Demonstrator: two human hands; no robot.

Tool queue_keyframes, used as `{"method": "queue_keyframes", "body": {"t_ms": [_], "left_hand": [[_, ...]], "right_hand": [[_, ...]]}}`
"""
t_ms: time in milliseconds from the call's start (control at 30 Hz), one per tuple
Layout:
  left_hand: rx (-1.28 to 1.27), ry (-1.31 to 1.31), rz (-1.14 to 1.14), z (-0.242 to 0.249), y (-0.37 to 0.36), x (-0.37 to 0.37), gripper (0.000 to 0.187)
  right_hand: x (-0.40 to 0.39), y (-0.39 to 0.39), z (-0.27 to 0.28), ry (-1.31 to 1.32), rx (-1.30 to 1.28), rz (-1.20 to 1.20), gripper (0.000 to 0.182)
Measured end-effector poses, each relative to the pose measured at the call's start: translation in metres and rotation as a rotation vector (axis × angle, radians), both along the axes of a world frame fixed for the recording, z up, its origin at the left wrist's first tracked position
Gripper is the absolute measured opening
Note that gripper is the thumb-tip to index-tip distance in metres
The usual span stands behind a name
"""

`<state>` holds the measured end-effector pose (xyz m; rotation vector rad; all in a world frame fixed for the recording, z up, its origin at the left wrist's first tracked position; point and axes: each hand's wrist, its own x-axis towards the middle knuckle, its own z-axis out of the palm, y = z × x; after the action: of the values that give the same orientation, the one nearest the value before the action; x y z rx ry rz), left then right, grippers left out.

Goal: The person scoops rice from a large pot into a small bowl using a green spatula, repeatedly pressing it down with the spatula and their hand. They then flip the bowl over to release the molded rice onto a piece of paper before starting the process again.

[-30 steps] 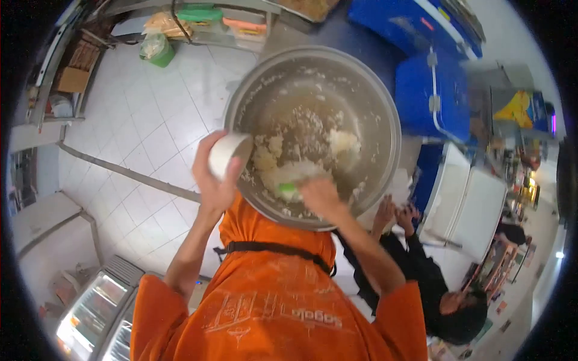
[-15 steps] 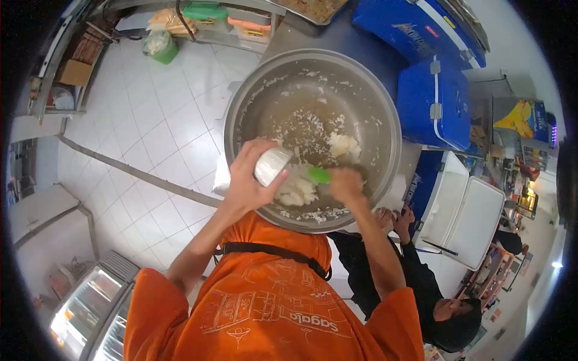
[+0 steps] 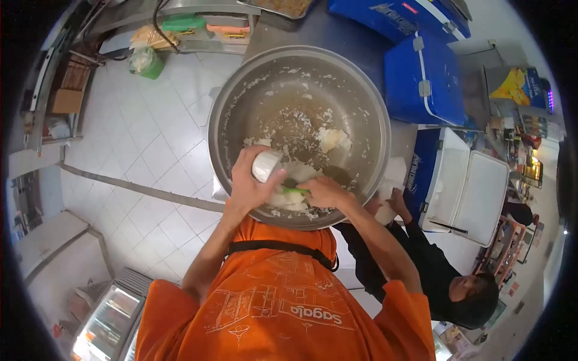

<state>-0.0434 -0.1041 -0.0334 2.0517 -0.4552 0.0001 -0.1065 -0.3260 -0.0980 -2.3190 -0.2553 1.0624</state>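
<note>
A wide metal pot (image 3: pixel 358 90) holds clumps and scattered grains of what looks like white rice (image 3: pixel 333 139). My left hand (image 3: pixel 245 183) is wrapped around a small white bowl (image 3: pixel 265 165), tilted over the pot's near left part. My right hand (image 3: pixel 327 192) grips a green utensil (image 3: pixel 293 191), whose working end is down among the white food below the bowl and cannot be made out. More of the white food (image 3: pixel 288 203) lies near the front wall, under my hands.
Blue coolers (image 3: pixel 424 81) stand right of the pot on the metal table (image 3: pixel 271 33). An open cooler (image 3: pixel 448 180) sits lower right. Close on my right is a person in black (image 3: pixel 415 265), hands near a white bag. A green bin (image 3: pixel 147 63) stands on the tiled floor.
My right hand has moved left and slightly down with the green utensil, nearer the bowl. The left hand still holds the bowl. The whole view has shifted a little.
</note>
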Motion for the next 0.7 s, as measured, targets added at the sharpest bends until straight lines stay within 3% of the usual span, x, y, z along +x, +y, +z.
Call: {"method": "queue_keyframes", "body": {"t_ms": [167,367,400,467,500,533,567,600,633,667,700], "left_hand": [[-0.345,0.634,0.081,-0.014,0.021,0.002,0.030],[-0.068,0.542,0.013,-0.007,0.024,0.002,0.034],[-0.072,0.528,0.013,-0.011,0.019,0.001,0.034],[-0.272,0.952,0.025,-0.017,-0.001,-0.001,0.039],[-0.503,1.246,0.028,0.000,-0.015,0.000,0.046],[-0.509,1.236,0.022,-0.001,-0.020,0.000,0.046],[-0.660,1.362,0.046,-0.005,-0.025,0.000,0.049],[-0.813,1.488,0.071,-0.006,-0.028,0.001,0.052],[-0.768,1.487,0.061,0.000,-0.028,0.005,0.052],[-0.773,1.483,0.057,0.000,-0.032,0.006,0.052],[-0.849,1.480,0.123,-0.001,-0.036,0.005,0.052]], "right_hand": [[0.005,-0.025,-0.019,0.077,0.248,0.033,0.041],[0.021,-0.056,0.033,0.017,0.393,-0.101,0.033],[0.029,-0.057,0.049,0.067,0.343,-0.092,0.031],[0.038,-0.053,0.085,0.104,0.285,-0.089,0.028],[0.040,-0.043,0.104,0.020,0.131,-0.090,0.032],[0.040,-0.031,0.122,-0.064,-0.022,-0.090,0.036],[0.039,-0.018,0.141,-0.075,-0.029,-0.089,0.036],[0.035,-0.001,0.159,-0.172,-0.198,-0.152,0.039],[0.029,0.016,0.166,-0.267,-0.366,-0.216,0.042],[0.017,0.038,0.150,-0.272,-0.370,-0.214,0.042],[0.002,0.061,0.122,-0.503,-0.468,-0.300,0.046]]}}
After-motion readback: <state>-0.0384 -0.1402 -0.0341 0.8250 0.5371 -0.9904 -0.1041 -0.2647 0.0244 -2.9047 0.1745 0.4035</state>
